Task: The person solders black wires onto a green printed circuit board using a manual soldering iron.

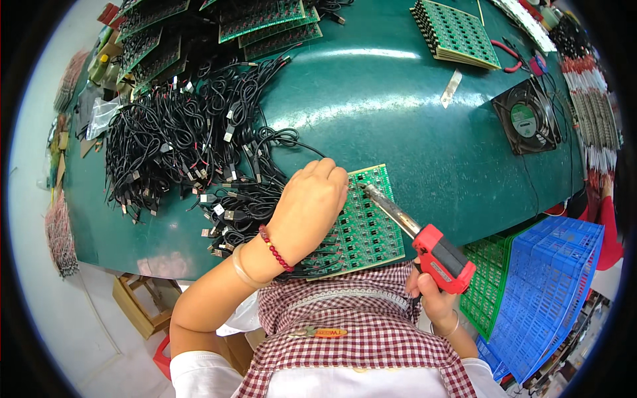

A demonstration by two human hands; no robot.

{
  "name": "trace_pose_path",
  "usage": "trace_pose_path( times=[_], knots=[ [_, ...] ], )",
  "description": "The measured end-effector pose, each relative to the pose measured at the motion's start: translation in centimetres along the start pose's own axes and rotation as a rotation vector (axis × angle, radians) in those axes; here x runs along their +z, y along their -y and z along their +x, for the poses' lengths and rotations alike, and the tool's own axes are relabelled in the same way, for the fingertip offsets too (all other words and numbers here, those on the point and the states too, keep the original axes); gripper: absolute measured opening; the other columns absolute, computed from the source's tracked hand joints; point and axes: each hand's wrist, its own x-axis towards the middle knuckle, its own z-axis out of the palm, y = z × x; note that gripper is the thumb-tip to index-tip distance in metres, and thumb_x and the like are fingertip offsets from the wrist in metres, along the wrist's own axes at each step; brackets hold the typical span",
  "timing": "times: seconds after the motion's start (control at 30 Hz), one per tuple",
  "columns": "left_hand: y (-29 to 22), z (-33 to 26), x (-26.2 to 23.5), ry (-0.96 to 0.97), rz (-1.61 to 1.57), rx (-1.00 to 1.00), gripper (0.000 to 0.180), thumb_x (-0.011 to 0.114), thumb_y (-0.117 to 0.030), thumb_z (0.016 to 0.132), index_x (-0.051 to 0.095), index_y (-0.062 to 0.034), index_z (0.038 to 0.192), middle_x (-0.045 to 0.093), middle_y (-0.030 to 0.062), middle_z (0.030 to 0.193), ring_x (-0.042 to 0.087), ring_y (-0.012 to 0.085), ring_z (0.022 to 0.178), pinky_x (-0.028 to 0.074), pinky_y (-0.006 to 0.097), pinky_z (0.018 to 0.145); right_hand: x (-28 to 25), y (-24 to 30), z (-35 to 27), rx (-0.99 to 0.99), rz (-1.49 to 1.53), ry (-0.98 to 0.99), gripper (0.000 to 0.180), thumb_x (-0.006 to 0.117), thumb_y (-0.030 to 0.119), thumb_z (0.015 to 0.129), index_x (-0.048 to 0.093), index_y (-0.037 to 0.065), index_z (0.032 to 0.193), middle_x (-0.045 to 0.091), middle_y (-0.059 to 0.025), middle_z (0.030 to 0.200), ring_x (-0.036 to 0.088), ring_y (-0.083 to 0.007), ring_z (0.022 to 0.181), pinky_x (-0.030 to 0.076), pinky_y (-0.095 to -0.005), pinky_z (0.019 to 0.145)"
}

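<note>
Left grip (312,205) lies over the circuit board (379,232), its hold hidden; right grip (432,300) is clamped on the soldering gun (443,260). Soldering appears in hand; the next move likely calls for a steady tip (368,191).

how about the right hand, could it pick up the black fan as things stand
Probably not: the right hand is wrapped around the red soldering gun, and the black fan sits farther off on the green table.

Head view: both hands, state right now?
Left hand: fingers curled over the green circuit board; fingertips hidden, grip can't be told.
Right hand: closed, holding the red soldering gun.
</note>
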Motion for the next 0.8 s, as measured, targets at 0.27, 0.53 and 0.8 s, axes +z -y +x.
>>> trace_pose_path(
  times=[0.27,0.53,0.8],
  knots=[
    [-0.1,0.0,-0.1,-0.006,0.005,0.011,0.008,0.063,-0.003,0.078,0.056,-0.0016,0.081,0.054,0.0126,0.079,0.057,0.0313,0.076,0.047,0.040,0.069,-0.4,-0.2,-0.1,-0.002,0.050,0.004,0.038,0.060,0.025,0.092,0.049,-0.001,0.118,0.053,-0.0082,0.063,0.047,-0.0121,0.050,0.043,-0.0267,0.047],
    [-1.1,-0.2,-0.5,0.017,0.261,0.006,0.008,0.063,-0.009,0.081,0.056,-0.0049,0.083,0.055,0.0096,0.080,0.057,0.0289,0.075,0.047,0.039,0.069,-0.2,-0.2,-1.1,0.036,0.127,-0.055,0.037,0.058,0.026,0.093,0.049,-0.002,0.116,0.053,-0.0083,0.062,0.048,-0.0132,0.049,0.045,-0.0287,0.049],
    [-0.4,0.0,-0.7,0.122,0.030,-0.037,0.008,0.062,-0.010,0.084,0.056,-0.0042,0.086,0.053,0.0111,0.081,0.059,0.0308,0.074,0.048,0.040,0.064,-0.2,-0.8,-1.9,0.095,0.100,-0.047,0.036,0.058,0.024,0.092,0.048,-0.002,0.115,0.053,-0.0089,0.063,0.049,-0.0138,0.051,0.046,-0.0301,0.051]
  ],
)
